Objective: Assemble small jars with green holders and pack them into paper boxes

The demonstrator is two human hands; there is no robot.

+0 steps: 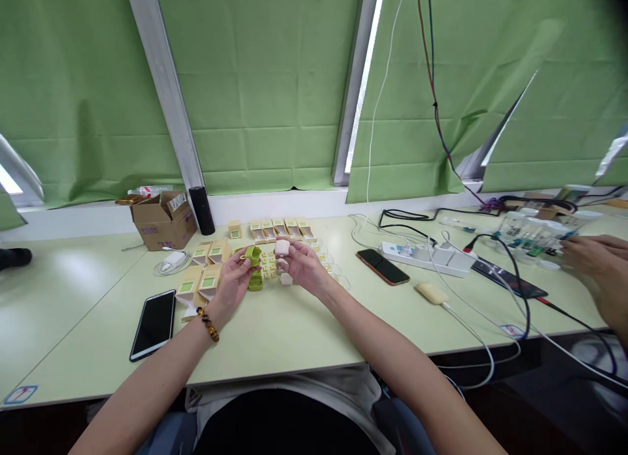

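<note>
My left hand is closed around a small green case with its lid flipped up, held above the pale green table. My right hand pinches a small white case just to the right of it. A second green piece lies on the table under my left fingers. Behind my hands stand rows of small yellow and green boxes, and a clear tray of small parts sits between them.
A black phone lies at the left, a cardboard box and a black cylinder behind. To the right are another phone, a white power strip, cables, and another person's hands at the far right edge.
</note>
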